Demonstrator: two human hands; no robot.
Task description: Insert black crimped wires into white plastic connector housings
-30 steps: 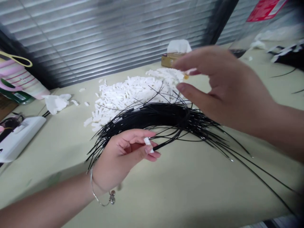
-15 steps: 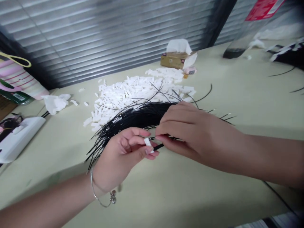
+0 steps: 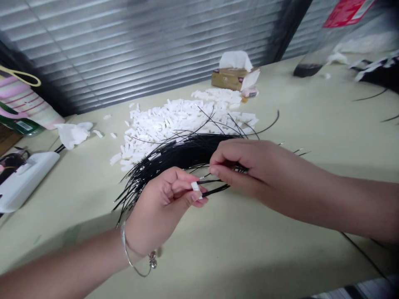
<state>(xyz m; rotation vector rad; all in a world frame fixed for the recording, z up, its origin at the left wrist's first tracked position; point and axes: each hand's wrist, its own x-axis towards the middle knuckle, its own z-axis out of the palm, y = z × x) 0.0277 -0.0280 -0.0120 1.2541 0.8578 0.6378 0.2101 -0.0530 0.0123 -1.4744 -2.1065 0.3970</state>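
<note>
Between the thumb and fingers of my left hand (image 3: 168,199) is a small white connector housing (image 3: 196,189). Black wires (image 3: 215,191) run from its right side toward my right hand (image 3: 249,166). That hand is closed, its thumb and forefinger pinching a thin black wire (image 3: 206,176) whose bare tip points at the housing, a short gap apart. More wires pass beneath the right palm, partly hidden. Just behind both hands lies a thick curved bundle of black wires (image 3: 183,153) with shiny metal tips.
Loose white housings (image 3: 168,120) are heaped behind the bundle. Farther back stand a tissue pack (image 3: 229,78) and a bottle with dark liquid (image 3: 324,45). On the left are a crumpled tissue (image 3: 74,133), a white power strip (image 3: 29,180) and a striped cup (image 3: 31,104).
My right hand has drawn back slightly to the right from the housing, and the pinched wire's tip now shows. My left hand has hardly moved and keeps the housing.
</note>
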